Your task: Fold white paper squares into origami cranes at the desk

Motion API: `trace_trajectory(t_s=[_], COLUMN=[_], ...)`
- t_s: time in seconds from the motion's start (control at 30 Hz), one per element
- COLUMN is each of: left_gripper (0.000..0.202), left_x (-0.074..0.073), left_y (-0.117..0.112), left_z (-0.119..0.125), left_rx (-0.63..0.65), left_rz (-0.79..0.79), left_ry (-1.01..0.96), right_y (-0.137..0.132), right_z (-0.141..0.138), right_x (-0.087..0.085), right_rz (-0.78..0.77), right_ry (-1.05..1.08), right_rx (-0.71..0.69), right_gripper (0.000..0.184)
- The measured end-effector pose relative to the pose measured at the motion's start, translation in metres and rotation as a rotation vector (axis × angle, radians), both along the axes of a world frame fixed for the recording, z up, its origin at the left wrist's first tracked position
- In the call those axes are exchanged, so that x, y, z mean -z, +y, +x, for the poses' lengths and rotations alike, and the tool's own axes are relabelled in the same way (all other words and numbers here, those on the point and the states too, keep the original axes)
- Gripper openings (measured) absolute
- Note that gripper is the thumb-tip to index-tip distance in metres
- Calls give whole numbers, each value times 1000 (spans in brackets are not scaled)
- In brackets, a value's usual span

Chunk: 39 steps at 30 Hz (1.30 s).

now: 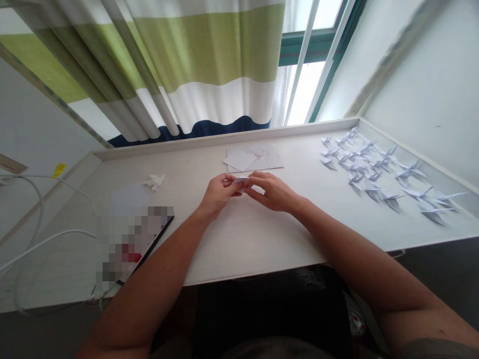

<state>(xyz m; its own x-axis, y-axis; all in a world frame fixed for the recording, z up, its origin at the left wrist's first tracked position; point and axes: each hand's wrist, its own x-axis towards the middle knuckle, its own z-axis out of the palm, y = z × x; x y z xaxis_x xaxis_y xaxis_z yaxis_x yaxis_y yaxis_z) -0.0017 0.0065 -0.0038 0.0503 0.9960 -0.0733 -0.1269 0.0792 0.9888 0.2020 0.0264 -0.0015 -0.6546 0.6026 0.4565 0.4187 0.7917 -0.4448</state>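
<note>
The left hand (219,196) and right hand (271,192) grip a small folded piece of white paper (240,183) between their fingertips, holding it over the white desk (232,239). Straight ahead, a loose white paper square (239,160) lies partly on a lined sheet (266,157). Rows of white origami cranes (374,172) stand to the right. To the left lie a crumpled white paper scrap (154,182) and a pale sheet (129,198), beside a pixelated, unreadable patch (130,244).
</note>
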Motion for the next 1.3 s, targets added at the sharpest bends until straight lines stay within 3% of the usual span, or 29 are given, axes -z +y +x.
trace_trajectory(t_s=[0.07,0.23,0.4,0.53,0.73,0.9,1.13,1.3], left_gripper=[43,47,45,51,45,49,41,44], left_x=[-1,1,-2,-6,-4,-9,-18,-17], left_y=[0,1,-4,-6,0,0,-5,-2], left_z=[0,3,9,8,1,-1,-2,-1], left_rx=[-41,-118,-116,-35,-14,106,199,138], left_rz=[33,65,74,56,-8,-51,-44,28], left_ry=[-23,-79,-91,-120,-198,-300,-255,-210], right_y=[-2,-3,0,-1,-3,-5,-3,-4], right_z=[-2,-6,-12,-14,-13,-13,-10,-9], right_x=[0,6,11,10,7,5,4,3], right_rz=[-21,-161,-266,-228,-156,-35,31,28], right_ry=[87,207,274,266,343,431,440,463], right_rx=[40,112,93,62,39,53,9,-4], right_gripper=[16,55,37,28,26,19,12,10])
